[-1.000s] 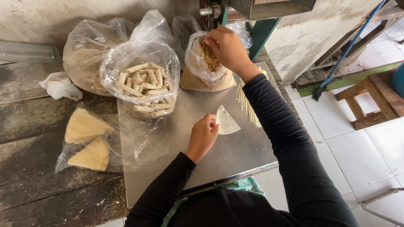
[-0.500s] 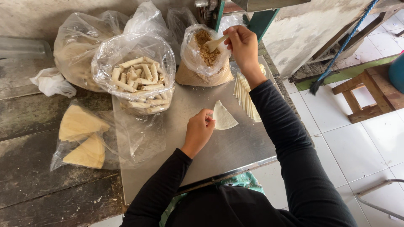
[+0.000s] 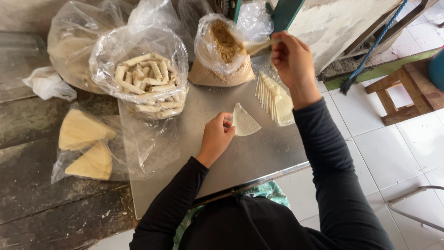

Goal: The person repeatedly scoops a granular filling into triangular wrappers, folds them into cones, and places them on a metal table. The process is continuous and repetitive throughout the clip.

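steel sheet (image 3: 240, 153) over dark wooden bench (image 3: 41, 194). on sheet: 1 wedge wrapper (image 3: 244, 123), fanned wrapper stack (image 3: 274, 98), filling bag (image 3: 224, 51), bag of rolls (image 3: 144, 78). on bench: bagged wrapper wedges (image 3: 85, 148), crumpled white plastic (image 3: 48, 83).

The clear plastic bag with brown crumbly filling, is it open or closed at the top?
Open. The clear plastic bag of brown crumbly filling gapes at its mouth, and the right hand holds a pale scoop there.

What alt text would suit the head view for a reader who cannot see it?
A person's right hand lifts a spoon of brown filling from a plastic bag of filling while the left hand pins a triangular wrapper on a metal tabletop. Nearby lie a stack of wrappers and a bag of finished rolls.
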